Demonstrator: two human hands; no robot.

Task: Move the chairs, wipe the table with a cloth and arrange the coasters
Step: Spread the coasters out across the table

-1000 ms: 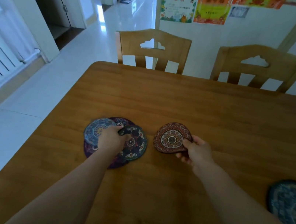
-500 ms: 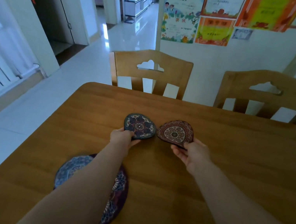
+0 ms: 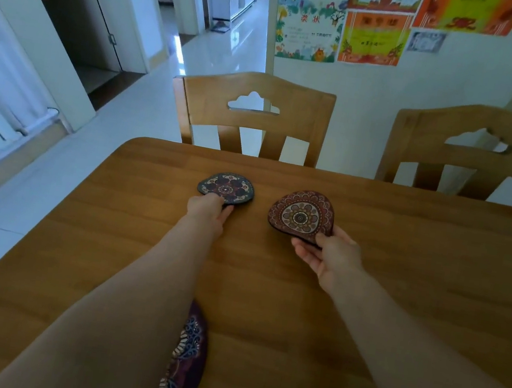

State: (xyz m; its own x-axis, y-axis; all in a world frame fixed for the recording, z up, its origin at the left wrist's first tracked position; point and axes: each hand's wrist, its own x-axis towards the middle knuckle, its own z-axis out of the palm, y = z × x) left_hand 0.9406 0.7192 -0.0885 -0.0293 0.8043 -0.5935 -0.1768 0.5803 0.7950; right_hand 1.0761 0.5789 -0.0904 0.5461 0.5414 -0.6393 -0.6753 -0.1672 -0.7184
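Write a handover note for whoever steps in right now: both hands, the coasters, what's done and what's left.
Left hand: grip on the near edge of the dark coaster, which lies flat on the table, in front of the left chair.
Right hand: grip on the red coaster, near edge lifted, not yet laid down.
Purple coaster lies near the front edge, partly under the left forearm.
Done: dark coaster about placed.
Left: set the red one down, place the rest. No cloth in view.

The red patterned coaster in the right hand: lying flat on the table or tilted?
Tilted. The red patterned coaster faces the camera, its near edge pinched by the right hand.
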